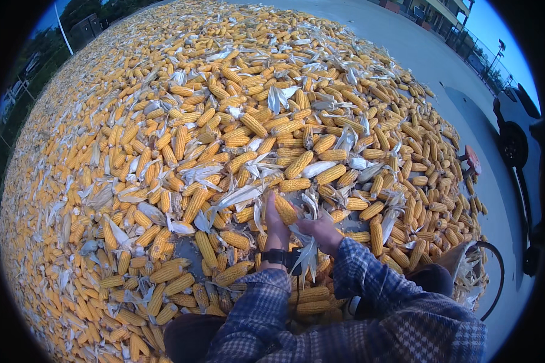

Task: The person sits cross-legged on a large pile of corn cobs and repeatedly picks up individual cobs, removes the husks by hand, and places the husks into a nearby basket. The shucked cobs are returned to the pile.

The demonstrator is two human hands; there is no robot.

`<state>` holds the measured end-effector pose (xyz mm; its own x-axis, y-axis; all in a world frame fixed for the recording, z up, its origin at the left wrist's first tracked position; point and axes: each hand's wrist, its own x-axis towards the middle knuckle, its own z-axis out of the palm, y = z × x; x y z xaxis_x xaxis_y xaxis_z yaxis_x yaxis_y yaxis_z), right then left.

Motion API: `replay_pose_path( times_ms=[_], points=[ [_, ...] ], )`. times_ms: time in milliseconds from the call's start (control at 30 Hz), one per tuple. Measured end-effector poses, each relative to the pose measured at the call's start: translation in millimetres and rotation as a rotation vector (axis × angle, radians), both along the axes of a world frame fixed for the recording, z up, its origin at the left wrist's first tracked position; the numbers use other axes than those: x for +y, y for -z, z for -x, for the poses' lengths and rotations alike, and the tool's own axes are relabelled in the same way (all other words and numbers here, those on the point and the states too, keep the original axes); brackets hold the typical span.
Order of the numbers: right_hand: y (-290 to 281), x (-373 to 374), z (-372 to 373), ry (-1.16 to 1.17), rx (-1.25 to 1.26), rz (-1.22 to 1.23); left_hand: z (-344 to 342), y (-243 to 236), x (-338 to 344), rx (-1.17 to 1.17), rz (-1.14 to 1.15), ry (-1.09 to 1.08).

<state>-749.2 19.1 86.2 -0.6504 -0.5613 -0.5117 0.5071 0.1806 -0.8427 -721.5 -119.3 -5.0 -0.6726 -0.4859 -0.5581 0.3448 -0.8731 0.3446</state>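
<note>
My left hand (pixel 276 227), with a dark band at its wrist, is closed around an ear of corn (pixel 285 209) whose yellow kernels are mostly bare. Right beside it, my right hand (pixel 323 232) is closed on pale dry corn husk (pixel 307 257) at the lower end of that ear. Strips of the husk hang below the hand and stick up above it. How the fingers of my right hand lie is partly hidden. Both hands are just over a broad heap of yellow corn ears (pixel 298 164), some with dry husks attached.
At my right side stands a container of husks (pixel 468 275) with a curved dark handle (pixel 499 275). A small red stool (pixel 471 161) is at the heap's right edge, on grey concrete (pixel 399 36). Farther right a vehicle (pixel 519 145) is parked. My knees touch the near ears.
</note>
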Motion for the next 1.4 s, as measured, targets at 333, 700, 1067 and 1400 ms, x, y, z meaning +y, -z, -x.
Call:
replay_pose_path(
  times_ms=[333,700,1067,1400],
  points=[
    [27.7,8.5,7.3,-0.226,0.254,-0.182,6.7,-31.2,4.5,0.134,0.313,0.122],
    [53.2,21.7,33.9,0.180,-0.364,0.227,-6.5,21.9,27.3,0.335,-0.074,0.580],
    [86.7,16.1,1.0,-0.078,0.118,-0.110,-11.8,8.6,33.1,-0.004,0.169,0.072],
    [113.8,21.2,-17.4,-0.429,0.273,-0.448,-11.0,45.6,13.3,-0.168,0.664,0.508]
  ],
)
